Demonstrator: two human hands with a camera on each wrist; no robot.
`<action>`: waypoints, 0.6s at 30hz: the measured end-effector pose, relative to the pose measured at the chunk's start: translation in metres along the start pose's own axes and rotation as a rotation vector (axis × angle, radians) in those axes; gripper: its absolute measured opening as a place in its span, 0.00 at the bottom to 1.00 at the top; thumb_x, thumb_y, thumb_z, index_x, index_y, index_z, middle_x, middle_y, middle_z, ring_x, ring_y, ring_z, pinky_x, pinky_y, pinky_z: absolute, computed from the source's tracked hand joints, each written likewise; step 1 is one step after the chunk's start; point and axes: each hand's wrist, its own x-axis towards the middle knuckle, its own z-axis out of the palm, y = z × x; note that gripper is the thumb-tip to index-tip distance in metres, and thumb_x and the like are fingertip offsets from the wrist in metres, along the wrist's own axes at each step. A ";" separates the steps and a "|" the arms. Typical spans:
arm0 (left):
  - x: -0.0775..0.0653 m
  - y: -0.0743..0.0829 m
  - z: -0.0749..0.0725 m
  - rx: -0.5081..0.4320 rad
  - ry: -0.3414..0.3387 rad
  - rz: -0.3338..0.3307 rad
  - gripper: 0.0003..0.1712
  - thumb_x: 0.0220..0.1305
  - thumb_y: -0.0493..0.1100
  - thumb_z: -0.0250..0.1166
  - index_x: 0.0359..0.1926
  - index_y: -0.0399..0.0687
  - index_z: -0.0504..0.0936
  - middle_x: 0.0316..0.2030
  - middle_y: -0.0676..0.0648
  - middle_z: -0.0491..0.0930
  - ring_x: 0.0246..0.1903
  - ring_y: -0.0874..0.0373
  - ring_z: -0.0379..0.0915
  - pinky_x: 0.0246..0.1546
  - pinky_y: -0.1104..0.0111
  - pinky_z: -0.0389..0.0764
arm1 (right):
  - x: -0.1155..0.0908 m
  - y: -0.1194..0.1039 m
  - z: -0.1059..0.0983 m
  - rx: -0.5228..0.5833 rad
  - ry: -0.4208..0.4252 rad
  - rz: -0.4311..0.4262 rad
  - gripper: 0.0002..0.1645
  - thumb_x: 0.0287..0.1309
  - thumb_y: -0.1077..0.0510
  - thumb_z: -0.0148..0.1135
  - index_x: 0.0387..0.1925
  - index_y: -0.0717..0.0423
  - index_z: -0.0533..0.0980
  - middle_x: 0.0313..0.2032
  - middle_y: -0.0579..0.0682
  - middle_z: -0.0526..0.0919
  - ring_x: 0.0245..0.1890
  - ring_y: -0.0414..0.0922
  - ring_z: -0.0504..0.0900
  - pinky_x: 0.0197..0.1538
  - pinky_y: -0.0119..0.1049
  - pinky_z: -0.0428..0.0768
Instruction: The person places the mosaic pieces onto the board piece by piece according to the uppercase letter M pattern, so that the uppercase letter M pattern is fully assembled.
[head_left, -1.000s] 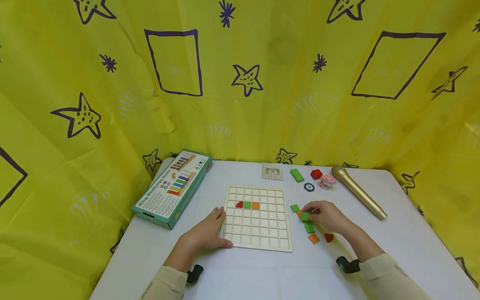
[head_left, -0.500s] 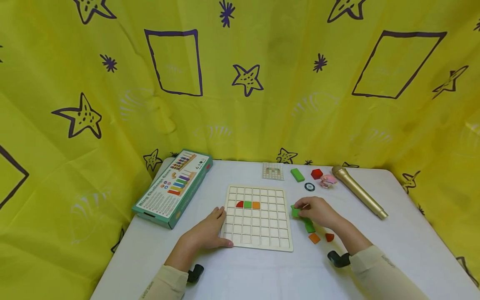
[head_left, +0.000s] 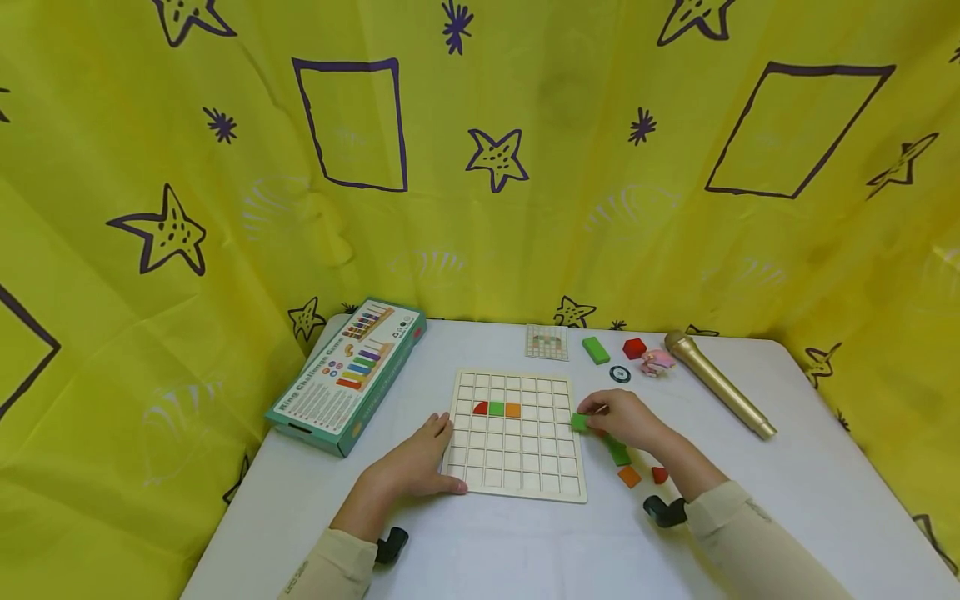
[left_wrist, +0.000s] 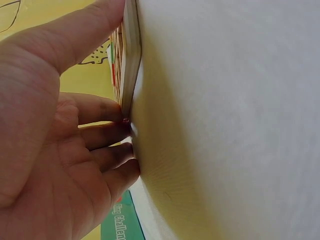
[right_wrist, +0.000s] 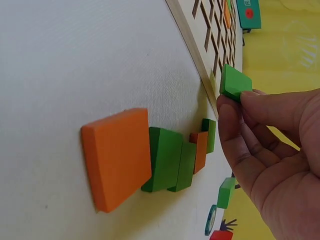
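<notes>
My right hand pinches a green square tile between thumb and fingers, close by the right edge of the pale grid board. At the board's front left corner is my left hand, fingers along the left edge and thumb at the front edge. A red quarter-round tile, a green tile and an orange tile form a row in the grid. Below my right hand lie loose tiles, among them an orange square, a green one and a red rounded one.
At the left stands a Ring Challenge Game box. Behind the board are a small pattern card, a green block, a red block, a round token and a pink toy. A gold microphone lies farther right.
My right hand has carried the green tile leftward from over the loose tiles to the board's right edge. My left hand has stayed at the board's corner.
</notes>
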 end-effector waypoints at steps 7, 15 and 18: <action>-0.002 0.001 0.000 -0.003 0.005 -0.007 0.64 0.51 0.64 0.76 0.76 0.34 0.55 0.78 0.39 0.50 0.77 0.43 0.41 0.73 0.51 0.55 | 0.009 -0.008 0.006 -0.008 -0.017 -0.020 0.07 0.63 0.65 0.65 0.42 0.56 0.84 0.38 0.47 0.83 0.39 0.46 0.77 0.45 0.41 0.79; -0.001 0.001 0.001 0.013 0.000 -0.017 0.64 0.52 0.65 0.75 0.77 0.35 0.55 0.78 0.40 0.49 0.77 0.44 0.40 0.73 0.52 0.55 | 0.021 -0.020 0.014 -0.007 -0.024 -0.038 0.07 0.63 0.66 0.66 0.40 0.55 0.84 0.37 0.46 0.83 0.39 0.46 0.78 0.51 0.46 0.80; -0.001 0.001 0.002 0.009 0.002 -0.012 0.64 0.52 0.65 0.75 0.77 0.35 0.55 0.78 0.40 0.49 0.77 0.44 0.40 0.73 0.52 0.54 | 0.025 -0.023 0.015 -0.002 -0.027 -0.053 0.06 0.63 0.65 0.66 0.40 0.55 0.84 0.37 0.46 0.83 0.40 0.45 0.79 0.52 0.46 0.80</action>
